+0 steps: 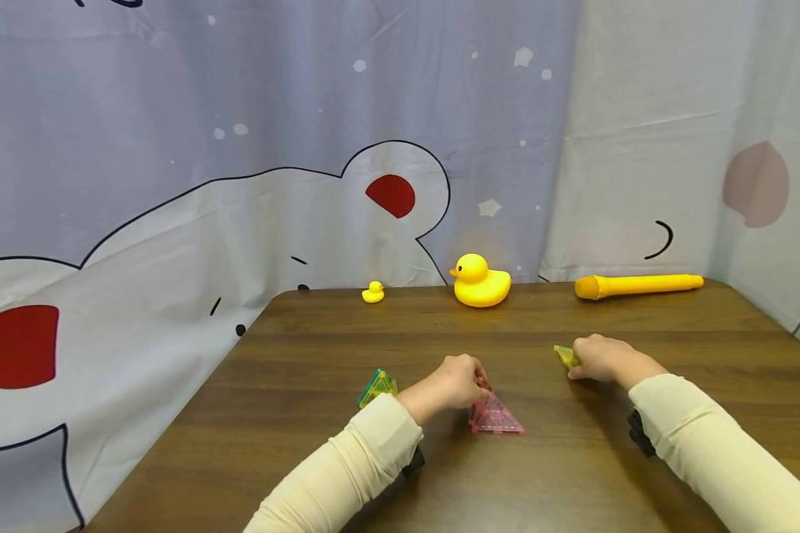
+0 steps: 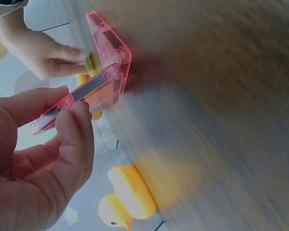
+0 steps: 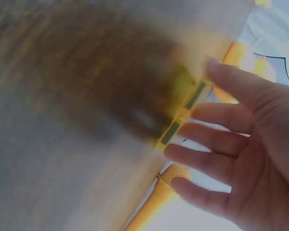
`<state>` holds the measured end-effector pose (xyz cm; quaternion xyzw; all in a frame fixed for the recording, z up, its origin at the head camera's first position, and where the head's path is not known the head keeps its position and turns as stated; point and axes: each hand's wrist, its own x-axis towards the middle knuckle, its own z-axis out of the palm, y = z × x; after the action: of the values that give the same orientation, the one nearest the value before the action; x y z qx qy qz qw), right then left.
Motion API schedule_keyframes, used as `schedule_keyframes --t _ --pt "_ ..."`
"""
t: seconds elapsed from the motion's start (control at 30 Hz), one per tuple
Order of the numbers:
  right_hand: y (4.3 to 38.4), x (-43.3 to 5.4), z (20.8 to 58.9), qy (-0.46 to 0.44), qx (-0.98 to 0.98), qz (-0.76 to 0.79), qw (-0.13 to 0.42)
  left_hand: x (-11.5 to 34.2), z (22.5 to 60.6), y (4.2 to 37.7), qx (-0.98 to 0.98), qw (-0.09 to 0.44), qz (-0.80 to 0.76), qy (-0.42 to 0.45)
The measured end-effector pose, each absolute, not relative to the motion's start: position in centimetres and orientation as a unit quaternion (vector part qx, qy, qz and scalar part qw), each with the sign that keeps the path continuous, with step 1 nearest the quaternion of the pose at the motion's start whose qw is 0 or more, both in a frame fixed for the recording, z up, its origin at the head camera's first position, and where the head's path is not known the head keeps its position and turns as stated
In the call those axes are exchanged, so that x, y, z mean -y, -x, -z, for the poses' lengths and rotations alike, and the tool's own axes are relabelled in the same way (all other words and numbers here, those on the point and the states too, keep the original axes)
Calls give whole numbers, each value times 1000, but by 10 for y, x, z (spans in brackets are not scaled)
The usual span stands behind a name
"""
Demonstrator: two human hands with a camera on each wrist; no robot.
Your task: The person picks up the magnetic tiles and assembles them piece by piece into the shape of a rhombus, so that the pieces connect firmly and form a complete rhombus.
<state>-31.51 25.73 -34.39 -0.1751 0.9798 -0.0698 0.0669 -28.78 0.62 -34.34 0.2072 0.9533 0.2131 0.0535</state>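
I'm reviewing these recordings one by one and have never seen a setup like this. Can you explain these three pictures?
There is no machine: a person works with two bare hands. The wide picture looks forward and down from the head; the other two look from the left and right wrists, so they appear tilted.

On the table, a small duck, a big duck and a yellow microphone lie along the far edge. Green-yellow tiles sit near the left wrist, partly hidden.

The left hand pinches pink tiles; the right hand pinches a yellow tile.
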Motion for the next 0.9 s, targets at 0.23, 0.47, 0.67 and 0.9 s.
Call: schedule_keyframes --t 0.23,0.47,0.67,0.9 --pt "321 -260 342 170 -981 93 28 -7 342 288 -953 61 -216 -203" --pt "321 -267 348 152 -983 96 -19 -6 345 289 -953 53 -210 -210" --pt "316 -262 349 162 -976 137 -52 -6 344 286 -954 50 -211 -207" --pt "301 -236 347 186 -965 177 -59 -5 344 289 -953 53 -215 -209"
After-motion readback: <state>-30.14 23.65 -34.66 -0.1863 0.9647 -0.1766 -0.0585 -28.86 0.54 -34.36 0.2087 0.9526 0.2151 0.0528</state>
